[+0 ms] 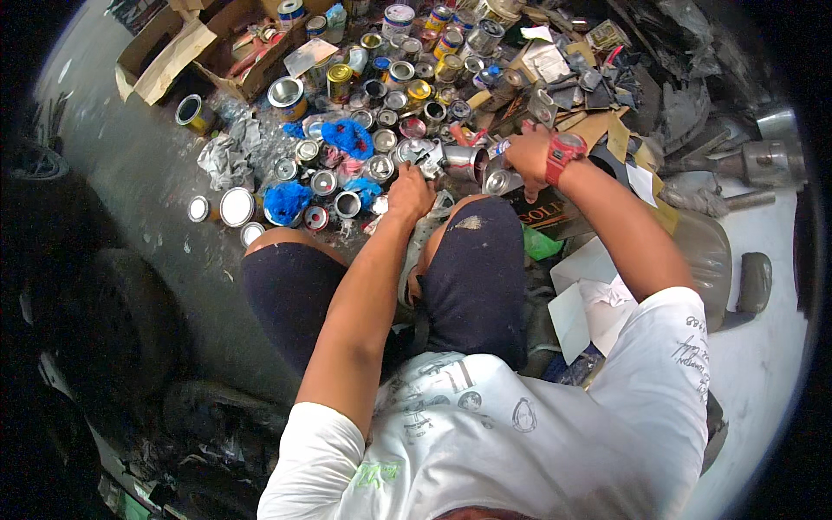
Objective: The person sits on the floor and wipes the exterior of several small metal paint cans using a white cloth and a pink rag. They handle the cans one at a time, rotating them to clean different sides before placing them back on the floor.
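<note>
My left hand (411,194) reaches down in front of my knees, its fingers bent in beside a crumpled grey-white scrap (426,159). What those fingers hold is too small to make out. To its right a silver can (462,163) is tipped over, its open mouth facing my right hand (529,156). That hand is closed around a smaller silver can (500,181), held tilted next to the tipped one; the fingers partly cover it. A red watch (566,154) is on my right wrist. Blue rags (347,137) and several open cans lie left of my hands.
Many paint cans (398,19) crowd the floor ahead. Cardboard boxes (165,54) stand at the far left, and scrap pieces (598,82) pile up at the far right. A dark printed carton (546,217) sits by my right knee. Tyres (108,321) are at the left.
</note>
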Available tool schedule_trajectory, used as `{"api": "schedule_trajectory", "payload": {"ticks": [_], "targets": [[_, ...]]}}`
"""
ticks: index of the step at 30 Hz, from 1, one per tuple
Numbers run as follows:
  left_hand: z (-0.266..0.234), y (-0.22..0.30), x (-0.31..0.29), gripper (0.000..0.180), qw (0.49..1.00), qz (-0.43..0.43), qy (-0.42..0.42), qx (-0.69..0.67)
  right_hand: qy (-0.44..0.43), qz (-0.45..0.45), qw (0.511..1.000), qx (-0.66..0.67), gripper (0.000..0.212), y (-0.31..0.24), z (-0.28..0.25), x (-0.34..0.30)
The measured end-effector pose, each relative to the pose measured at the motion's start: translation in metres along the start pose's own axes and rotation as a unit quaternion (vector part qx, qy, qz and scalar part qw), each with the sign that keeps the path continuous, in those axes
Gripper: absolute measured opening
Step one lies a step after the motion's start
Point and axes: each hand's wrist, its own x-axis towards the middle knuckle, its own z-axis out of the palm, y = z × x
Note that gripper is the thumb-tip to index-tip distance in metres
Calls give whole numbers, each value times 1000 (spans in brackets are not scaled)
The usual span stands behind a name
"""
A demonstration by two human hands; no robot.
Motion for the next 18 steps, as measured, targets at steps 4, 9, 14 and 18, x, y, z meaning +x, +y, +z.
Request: {"api": "schedule_trajectory", "payload": {"ticks": [4,9,14,18], "targets": [[-2,21,-1,48,999,-2,-40,6,74,2,986,151,90,12,39,-40],[6,22,6,53,999,27,-25,28,332,45,892,305,91,14,145,-60],[-15,-9,-4,55,993,-61,-103,-4,346,292,742,494,89,-51,243,-48],[-48,-47,-32,48,934,-217,-103,-265,288,433,644,561,90,-103,244,-35]]}}
